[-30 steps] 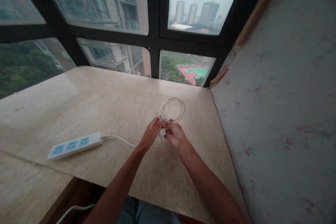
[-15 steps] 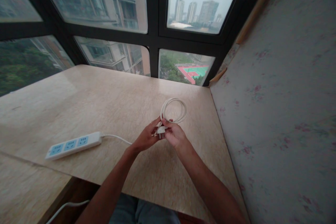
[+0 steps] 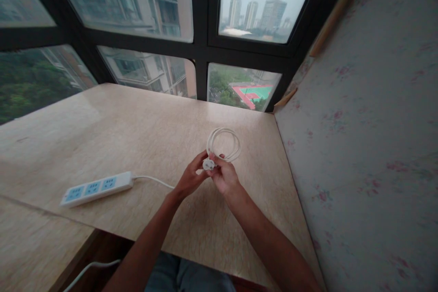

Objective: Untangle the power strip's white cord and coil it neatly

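Note:
My left hand and my right hand meet over the marble-look table, both closed around a white plug and its cable. The coiled white cable loops up from my right hand's fingers, just above the tabletop. From my left hand the same cable runs left across the table to a white power strip with blue sockets, which lies flat near the table's front edge.
A large black-framed window lines the table's far edge. A floral-patterned wall stands along the right side. Another white cord hangs below the table's front edge at lower left.
The plug has turned in my fingers, its round face now toward me. My hands stay at the same spot, and the coil and power strip have barely moved.

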The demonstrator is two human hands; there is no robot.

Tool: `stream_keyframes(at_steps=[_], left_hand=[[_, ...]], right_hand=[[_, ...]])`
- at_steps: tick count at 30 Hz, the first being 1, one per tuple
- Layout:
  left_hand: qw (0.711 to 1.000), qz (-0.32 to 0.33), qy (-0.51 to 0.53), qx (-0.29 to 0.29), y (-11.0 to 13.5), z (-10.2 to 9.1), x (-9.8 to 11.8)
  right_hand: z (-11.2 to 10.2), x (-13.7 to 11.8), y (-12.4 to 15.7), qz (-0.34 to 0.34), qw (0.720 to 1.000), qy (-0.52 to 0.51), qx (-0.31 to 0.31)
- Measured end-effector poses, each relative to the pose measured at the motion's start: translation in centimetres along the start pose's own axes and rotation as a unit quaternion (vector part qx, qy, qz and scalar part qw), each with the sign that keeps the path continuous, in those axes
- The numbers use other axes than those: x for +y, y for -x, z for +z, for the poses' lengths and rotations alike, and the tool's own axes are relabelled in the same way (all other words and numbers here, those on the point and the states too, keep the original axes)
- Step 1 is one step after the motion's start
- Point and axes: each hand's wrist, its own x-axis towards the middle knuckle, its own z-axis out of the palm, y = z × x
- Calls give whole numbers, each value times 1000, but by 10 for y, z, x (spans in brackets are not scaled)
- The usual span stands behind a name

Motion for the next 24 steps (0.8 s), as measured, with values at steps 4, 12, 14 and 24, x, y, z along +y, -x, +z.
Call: stream_keyframes(at_steps=[4, 12, 14, 24], left_hand=[[999, -8, -28, 14, 2, 3, 3], [995, -15, 69, 75, 1, 18, 8], [989, -36, 94, 110, -1, 25, 13], [949, -53, 156, 270, -15, 29, 24]], right_hand=[[5, 5, 4, -16, 1000, -12, 4], [8, 22, 6, -100, 994, -11, 46], [7, 26, 7, -114, 993, -1, 43], [2, 40, 10, -175, 981, 77, -46]])
